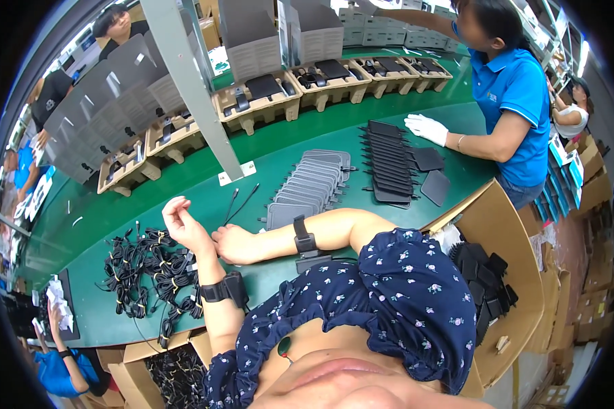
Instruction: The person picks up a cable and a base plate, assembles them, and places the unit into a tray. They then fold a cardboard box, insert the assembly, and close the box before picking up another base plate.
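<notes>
My left hand [186,226] is raised over the table beside the black cable bundles, its fingers half bent and apart, with nothing visible in them. Close by its wrist, my right hand [235,245] is closed around a black cable [231,204]; two plug ends stick out above the knuckles. The rest of that cable is hidden by the hand. Several coiled black cables [150,269], tied with pale bands, lie in a heap left of my hands. A row of overlapping grey flat devices [305,187] with short stubs lies beyond my right forearm.
Darker flat devices [389,163] lie farther right, by a co-worker's white-gloved hand [426,129]. Moulded trays [258,105] holding parts line the far side, behind a metal post [191,88]. Cardboard boxes stand at my right [518,273] and lower left [133,382].
</notes>
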A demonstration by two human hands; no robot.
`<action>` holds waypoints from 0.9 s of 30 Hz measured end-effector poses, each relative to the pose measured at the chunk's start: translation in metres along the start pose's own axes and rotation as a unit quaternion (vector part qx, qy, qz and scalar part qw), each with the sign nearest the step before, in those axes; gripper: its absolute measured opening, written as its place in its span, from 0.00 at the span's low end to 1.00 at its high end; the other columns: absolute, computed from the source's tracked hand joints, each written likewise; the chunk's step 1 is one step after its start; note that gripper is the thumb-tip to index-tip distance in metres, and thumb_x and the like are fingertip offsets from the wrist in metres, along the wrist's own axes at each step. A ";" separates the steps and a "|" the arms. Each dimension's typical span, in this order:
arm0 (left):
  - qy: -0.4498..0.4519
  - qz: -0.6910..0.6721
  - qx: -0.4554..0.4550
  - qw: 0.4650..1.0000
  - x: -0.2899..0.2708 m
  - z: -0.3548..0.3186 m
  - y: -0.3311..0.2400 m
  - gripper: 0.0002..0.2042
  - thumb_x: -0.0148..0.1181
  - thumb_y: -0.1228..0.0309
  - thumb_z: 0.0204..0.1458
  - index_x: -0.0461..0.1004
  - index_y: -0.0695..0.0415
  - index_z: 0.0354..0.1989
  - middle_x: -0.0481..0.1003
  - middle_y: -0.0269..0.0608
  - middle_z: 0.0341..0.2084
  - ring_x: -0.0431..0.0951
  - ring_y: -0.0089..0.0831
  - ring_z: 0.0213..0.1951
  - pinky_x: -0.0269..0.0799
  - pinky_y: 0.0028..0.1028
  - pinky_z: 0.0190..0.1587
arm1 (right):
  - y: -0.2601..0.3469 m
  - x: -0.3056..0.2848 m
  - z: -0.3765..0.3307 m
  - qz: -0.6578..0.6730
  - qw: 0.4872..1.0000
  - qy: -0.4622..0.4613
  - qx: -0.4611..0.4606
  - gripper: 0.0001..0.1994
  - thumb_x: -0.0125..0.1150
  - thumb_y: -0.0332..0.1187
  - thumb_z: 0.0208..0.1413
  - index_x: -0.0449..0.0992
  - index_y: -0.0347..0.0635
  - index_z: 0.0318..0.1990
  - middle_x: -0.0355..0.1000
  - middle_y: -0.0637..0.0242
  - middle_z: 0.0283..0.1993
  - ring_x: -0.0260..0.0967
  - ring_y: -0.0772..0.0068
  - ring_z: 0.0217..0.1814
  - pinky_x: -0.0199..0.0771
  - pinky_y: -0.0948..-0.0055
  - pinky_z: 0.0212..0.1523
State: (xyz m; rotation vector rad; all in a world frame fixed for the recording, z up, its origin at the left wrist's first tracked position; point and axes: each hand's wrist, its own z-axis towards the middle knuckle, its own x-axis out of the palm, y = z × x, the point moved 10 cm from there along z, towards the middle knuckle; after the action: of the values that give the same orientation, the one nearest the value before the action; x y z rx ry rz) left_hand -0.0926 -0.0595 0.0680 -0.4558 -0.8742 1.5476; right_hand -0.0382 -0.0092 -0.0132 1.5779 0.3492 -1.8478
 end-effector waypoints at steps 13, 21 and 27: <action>0.096 0.024 -0.043 0.994 0.031 -0.007 0.002 0.10 0.47 0.74 0.57 0.63 0.61 0.47 0.70 0.43 0.38 0.72 0.27 0.38 0.67 0.24 0.44 | -0.111 -0.082 -0.017 0.387 0.875 -0.175 0.232 0.11 0.53 0.27 0.53 0.59 0.37 0.40 0.70 0.57 0.30 0.70 0.68 0.31 0.70 0.71 0.32; 0.428 -0.227 -0.342 0.805 0.110 -0.087 0.007 0.22 0.51 0.58 0.55 0.59 0.60 0.51 0.72 0.43 0.31 0.74 0.29 0.26 0.69 0.23 0.32 | -0.109 -0.156 -0.026 0.641 0.689 -0.322 0.104 0.11 0.44 0.37 0.61 0.53 0.43 0.45 0.70 0.60 0.34 0.68 0.76 0.29 0.72 0.77 0.30; 0.407 -0.213 -0.390 0.798 0.100 -0.092 0.025 0.13 0.52 0.66 0.54 0.66 0.61 0.43 0.67 0.34 0.17 0.64 0.21 0.16 0.61 0.19 0.22 | -0.110 -0.165 -0.036 0.655 0.695 -0.270 0.123 0.12 0.42 0.39 0.62 0.52 0.44 0.45 0.66 0.65 0.26 0.55 0.85 0.18 0.55 0.85 0.18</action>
State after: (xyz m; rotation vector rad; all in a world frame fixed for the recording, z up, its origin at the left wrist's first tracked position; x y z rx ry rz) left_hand -0.0612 0.0616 0.0103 -1.3046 -0.7953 0.3948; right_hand -0.0738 0.1452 0.1108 0.8108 -1.0891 -1.0227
